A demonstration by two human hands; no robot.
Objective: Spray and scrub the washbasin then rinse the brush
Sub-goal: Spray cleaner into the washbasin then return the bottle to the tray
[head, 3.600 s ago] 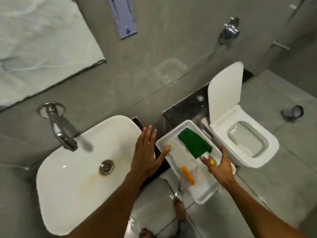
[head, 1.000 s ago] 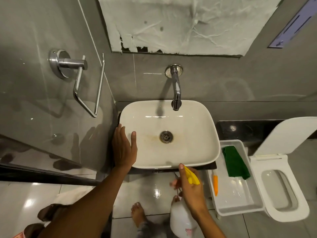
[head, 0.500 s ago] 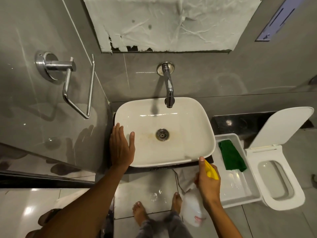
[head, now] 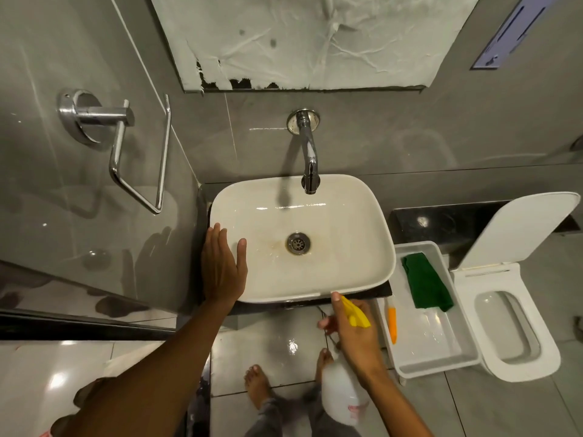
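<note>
Firmly, right hand [head: 353, 335] grips spray bottle [head: 342, 395].

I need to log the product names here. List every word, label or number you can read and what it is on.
Nothing here can be read.
spray bottle: a reddish mark low on its side, too blurred to read.
purple wall sign: dark marks, too small and skewed to read.
washbasin, tap, white tray: no lettering visible.

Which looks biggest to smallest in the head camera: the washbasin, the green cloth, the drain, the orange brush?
1. washbasin
2. green cloth
3. orange brush and drain: too alike to rank, the brush longer, the drain wider.
</note>
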